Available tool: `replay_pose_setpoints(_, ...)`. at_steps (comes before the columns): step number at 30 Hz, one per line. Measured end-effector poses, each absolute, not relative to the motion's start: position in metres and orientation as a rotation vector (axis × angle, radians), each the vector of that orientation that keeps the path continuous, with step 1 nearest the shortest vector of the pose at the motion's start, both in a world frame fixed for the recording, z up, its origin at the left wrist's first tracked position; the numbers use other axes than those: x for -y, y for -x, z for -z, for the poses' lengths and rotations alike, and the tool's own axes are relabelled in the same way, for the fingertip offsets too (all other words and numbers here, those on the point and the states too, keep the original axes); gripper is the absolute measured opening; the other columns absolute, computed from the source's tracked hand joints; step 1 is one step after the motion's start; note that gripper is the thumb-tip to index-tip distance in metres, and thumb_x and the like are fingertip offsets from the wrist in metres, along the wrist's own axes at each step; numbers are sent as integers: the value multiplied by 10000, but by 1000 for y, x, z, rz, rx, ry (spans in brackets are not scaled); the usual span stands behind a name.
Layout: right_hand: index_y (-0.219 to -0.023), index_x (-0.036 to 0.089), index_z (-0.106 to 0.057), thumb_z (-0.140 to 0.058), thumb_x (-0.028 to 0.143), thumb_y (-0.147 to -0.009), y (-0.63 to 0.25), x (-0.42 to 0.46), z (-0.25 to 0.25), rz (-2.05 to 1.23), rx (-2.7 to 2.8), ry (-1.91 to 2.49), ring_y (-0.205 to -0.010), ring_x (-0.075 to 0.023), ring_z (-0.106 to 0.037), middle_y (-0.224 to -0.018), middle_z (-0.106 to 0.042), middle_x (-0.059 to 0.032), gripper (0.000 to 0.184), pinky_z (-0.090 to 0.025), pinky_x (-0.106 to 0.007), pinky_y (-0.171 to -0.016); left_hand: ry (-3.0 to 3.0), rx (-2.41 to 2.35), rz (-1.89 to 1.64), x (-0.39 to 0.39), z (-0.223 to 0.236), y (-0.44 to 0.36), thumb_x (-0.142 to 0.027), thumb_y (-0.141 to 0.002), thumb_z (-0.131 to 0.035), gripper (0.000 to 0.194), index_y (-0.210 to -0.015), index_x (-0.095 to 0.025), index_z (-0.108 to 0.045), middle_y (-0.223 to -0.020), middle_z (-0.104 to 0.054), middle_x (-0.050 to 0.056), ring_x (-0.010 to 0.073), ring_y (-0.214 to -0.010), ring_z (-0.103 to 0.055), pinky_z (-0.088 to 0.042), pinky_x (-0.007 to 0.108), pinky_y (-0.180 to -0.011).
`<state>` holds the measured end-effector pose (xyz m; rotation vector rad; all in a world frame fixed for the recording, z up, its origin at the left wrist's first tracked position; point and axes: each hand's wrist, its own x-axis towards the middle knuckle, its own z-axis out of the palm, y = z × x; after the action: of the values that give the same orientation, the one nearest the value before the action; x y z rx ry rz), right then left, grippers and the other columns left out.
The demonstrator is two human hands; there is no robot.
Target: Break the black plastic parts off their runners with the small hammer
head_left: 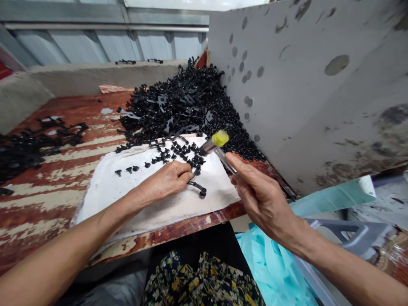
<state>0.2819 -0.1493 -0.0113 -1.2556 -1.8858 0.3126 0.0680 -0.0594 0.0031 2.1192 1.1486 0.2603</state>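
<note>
My left hand (174,176) is closed on a black bracket (198,188) lying on the white cloth (137,208); a round knob shows at its near end. In my right hand (263,195) is a small hammer (210,145), its metal handle gripped and its head raised over the cloth. One end of the head is bright yellow, the other dark. Small black round-headed pieces (165,155) are scattered on the cloth by my left hand, with several strung out in a row toward the left.
A big heap of black parts (178,104) lies behind the cloth against a stained grey board (306,85). More black brackets (41,142) lie on the worn wooden table (105,138) at left. Turquoise plastic (267,259) and a grey plastic stool (353,233) are at lower right.
</note>
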Motion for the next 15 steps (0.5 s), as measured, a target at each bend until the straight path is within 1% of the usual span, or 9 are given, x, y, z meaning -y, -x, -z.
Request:
replay_pose_setpoints(2,-1461,237,-471,-409,66,-902,-281,150,11,-230,1863,1256,-845,-223,-668,-1055,-716,-106,589,-564,-387,-808,-2091,-1158,-247,59,-3,-68,-291,-827,-426,293,-552,-211,-362,-517,-329,-58,94,-485,-287,-217,253,-475)
replay_pose_setpoints(5,-1412,188,-530,-411,74,-892,-281,148,18,-248,2039,1263,-783,-231,-679,-941,-719,-115,545,-585,-396,-732,-2061,-1166,-235,59,-3,-68,-282,-819,-431,292,-543,-209,-367,-510,-319,-60,92,-481,-280,-213,251,-475)
replay_pose_setpoints(6,-1409,193,-529,-403,62,-893,-282,147,21,-250,2056,1253,-794,-222,-683,-954,-722,-110,547,-587,-385,-740,-2057,-1162,-240,59,-3,-68,-277,-815,-433,292,-539,-208,-368,-509,-318,-60,92,-482,-279,-214,250,-477)
replay_pose_setpoints(9,-1468,194,-440,-400,31,-898,-283,147,26,-165,1971,1213,-863,-191,-682,-1112,-701,-128,594,-577,-350,-796,-2041,-1160,-263,58,-1,-67,-277,-811,-439,289,-538,-205,-378,-510,-325,-59,92,-488,-278,-219,248,-482)
replay_pose_setpoints(10,-1476,192,-427,-403,35,-900,-283,147,26,-142,1970,1222,-836,-185,-682,-1104,-700,-130,598,-580,-344,-782,-2035,-1164,-259,58,-1,-67,-276,-808,-443,285,-539,-204,-384,-511,-332,-58,93,-491,-285,-221,248,-483)
replay_pose_setpoints(11,-1469,185,-440,-403,47,-902,-283,147,26,-135,2002,1244,-784,-184,-681,-1049,-710,-126,585,-587,-345,-751,-2030,-1168,-250,57,-1,-67,-273,-803,-448,282,-536,-203,-388,-509,-337,-56,94,-492,-291,-223,249,-484)
replay_pose_setpoints(13,-1427,158,-501,-402,68,-904,-284,146,23,-178,2101,1281,-714,-191,-681,-952,-722,-118,539,-597,-354,-703,-2024,-1175,-229,56,-2,-67,-264,-792,-455,283,-524,-202,-387,-502,-343,-54,93,-489,-299,-227,247,-482)
replay_pose_setpoints(15,-1418,139,-505,-397,55,-903,-284,145,20,-200,2088,1263,-790,-201,-698,-1028,-726,-134,533,-597,-365,-755,-1991,-1183,-202,55,-3,-67,-268,-792,-459,286,-522,-202,-391,-496,-355,-54,91,-477,-303,-231,243,-470)
